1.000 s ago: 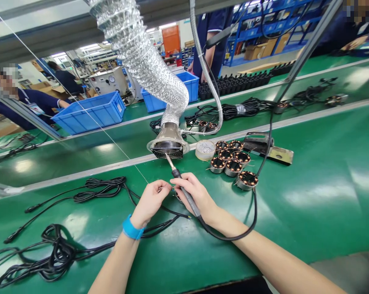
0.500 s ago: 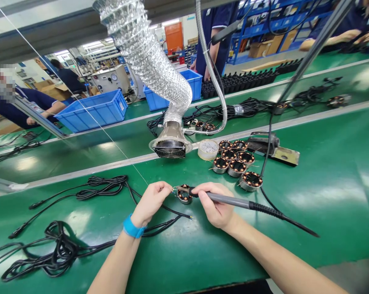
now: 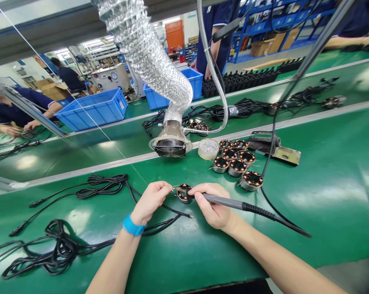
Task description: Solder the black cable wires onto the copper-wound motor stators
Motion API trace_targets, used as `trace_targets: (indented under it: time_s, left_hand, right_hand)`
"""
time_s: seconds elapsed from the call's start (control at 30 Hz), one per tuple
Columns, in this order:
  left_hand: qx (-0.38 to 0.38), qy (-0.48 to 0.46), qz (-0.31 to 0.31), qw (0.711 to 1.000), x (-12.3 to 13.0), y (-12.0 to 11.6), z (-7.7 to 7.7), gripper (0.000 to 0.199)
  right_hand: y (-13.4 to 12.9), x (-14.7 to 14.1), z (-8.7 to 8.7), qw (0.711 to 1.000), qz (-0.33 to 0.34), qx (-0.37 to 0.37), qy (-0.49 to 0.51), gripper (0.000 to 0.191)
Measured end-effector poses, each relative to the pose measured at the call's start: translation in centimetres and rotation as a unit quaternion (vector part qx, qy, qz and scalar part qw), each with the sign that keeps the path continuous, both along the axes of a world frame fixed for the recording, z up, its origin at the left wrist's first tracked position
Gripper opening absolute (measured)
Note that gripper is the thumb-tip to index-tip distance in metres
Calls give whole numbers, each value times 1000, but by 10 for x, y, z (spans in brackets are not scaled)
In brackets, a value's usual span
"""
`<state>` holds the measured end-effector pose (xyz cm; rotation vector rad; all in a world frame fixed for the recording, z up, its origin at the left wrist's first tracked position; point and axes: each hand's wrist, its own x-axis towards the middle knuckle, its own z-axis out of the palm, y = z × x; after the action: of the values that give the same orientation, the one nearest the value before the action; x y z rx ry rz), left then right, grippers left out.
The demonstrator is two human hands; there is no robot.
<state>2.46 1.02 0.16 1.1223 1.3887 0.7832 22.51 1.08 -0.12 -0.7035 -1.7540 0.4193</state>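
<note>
My right hand [image 3: 213,204] is closed around a grey soldering iron [image 3: 224,200], its tip pointing left over a round copper-wound stator [image 3: 183,197]. To the left of the stator, my left hand [image 3: 154,198] pinches thin wire ends at its fingertips; a fine strand [image 3: 138,173] runs up and left from there. The wire ends and the iron's tip are close together, and whether they touch is too small to tell. A black cable [image 3: 172,210] with bare coloured ends lies just below my left hand.
Several stators [image 3: 237,166] stand at the right beside a round tub [image 3: 208,149] and a metal stand [image 3: 285,155]. A fan-fronted duct [image 3: 171,148] hangs above my hands. Coiled black cables [image 3: 60,249] lie left. People work beyond the blue bins [image 3: 94,111].
The soldering iron has shifted slightly left, along with my right hand, and its cord has moved. My left hand stays nearly in place. At the far left, a person's hands have moved.
</note>
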Motion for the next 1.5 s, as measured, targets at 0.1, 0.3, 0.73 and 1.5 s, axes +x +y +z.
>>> trace_targets:
  time_s: [0.1, 0.3, 0.73, 1.5]
  left_hand:
    - [2, -3, 7, 1000, 1, 0, 1, 29]
    - [0, -9, 14, 1000, 2, 0, 0, 31]
    - [-8, -18, 15, 1000, 0, 0, -4, 32]
    - [6, -36, 13, 999, 2, -2, 1, 32]
  right_hand:
    - [0, -1, 0, 1000, 5, 2, 0, 17]
    - [0, -1, -1, 1000, 2, 4, -3, 17]
    - [-1, 2, -2, 1000, -23, 2, 20, 17]
    - [10, -13, -14, 999, 21, 11, -31, 28]
